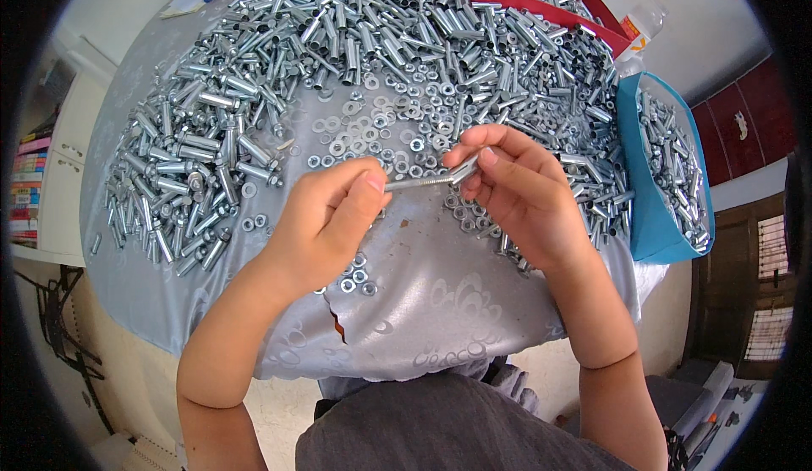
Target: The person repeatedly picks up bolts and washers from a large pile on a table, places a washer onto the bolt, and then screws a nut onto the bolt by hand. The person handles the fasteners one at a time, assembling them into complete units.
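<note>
My left hand (338, 209) is closed on one end of a thin threaded bolt (423, 183), held level above the table. At the bolt's right end, my right hand (520, 188) pinches a short silver metal sleeve (463, 171) between thumb and fingers. Sleeve and bolt meet there, though I cannot tell how far one sits inside the other. Beneath and beyond the hands lie loose washers (351, 107) and hex nuts (417, 145). A few more nuts (360, 276) rest below my left wrist.
A large heap of metal sleeves (338, 31) curves across the far side of the grey tablecloth (423, 260). Bolts with sleeves fitted (203, 158) pile up at left. A red box (541, 2) and a blue box (647, 171), both holding metal parts, stand far right and right.
</note>
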`<move>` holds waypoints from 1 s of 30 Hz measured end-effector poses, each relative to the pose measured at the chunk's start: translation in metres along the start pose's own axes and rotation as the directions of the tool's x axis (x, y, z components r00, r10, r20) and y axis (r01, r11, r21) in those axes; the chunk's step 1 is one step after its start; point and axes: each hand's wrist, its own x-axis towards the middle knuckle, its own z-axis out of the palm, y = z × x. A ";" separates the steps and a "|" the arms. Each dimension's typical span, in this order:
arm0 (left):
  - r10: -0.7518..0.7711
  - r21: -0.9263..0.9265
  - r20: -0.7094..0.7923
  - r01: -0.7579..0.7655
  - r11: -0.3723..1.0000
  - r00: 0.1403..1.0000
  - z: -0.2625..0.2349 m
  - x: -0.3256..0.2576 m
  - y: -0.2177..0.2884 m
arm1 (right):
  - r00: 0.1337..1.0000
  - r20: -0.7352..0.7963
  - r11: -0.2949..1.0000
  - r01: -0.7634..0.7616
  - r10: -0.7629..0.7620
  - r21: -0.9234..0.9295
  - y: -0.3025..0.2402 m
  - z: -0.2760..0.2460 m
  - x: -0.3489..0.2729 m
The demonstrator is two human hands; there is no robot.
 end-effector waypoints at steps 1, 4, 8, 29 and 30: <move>-0.003 0.002 0.003 0.003 1.000 1.000 0.000 0.000 0.001 | 1.000 0.006 1.000 -0.004 0.004 0.013 0.000 0.000 0.000; 0.018 0.005 0.007 -0.018 1.000 1.000 0.002 0.000 0.001 | 1.000 -0.005 0.998 -0.019 0.019 0.055 0.000 0.001 0.000; 0.001 0.033 0.015 -0.001 0.999 1.000 0.000 0.001 0.001 | 0.999 -0.002 0.994 -0.034 0.034 0.102 0.000 -0.002 0.001; -0.079 0.027 0.142 0.076 0.997 0.987 0.008 0.001 0.001 | 0.973 0.077 0.853 0.226 -0.216 -0.471 0.017 0.016 -0.006; -0.077 0.005 0.138 0.077 0.997 0.987 0.008 0.000 0.002 | 0.960 0.095 0.779 0.269 -0.262 -0.566 0.017 0.015 -0.007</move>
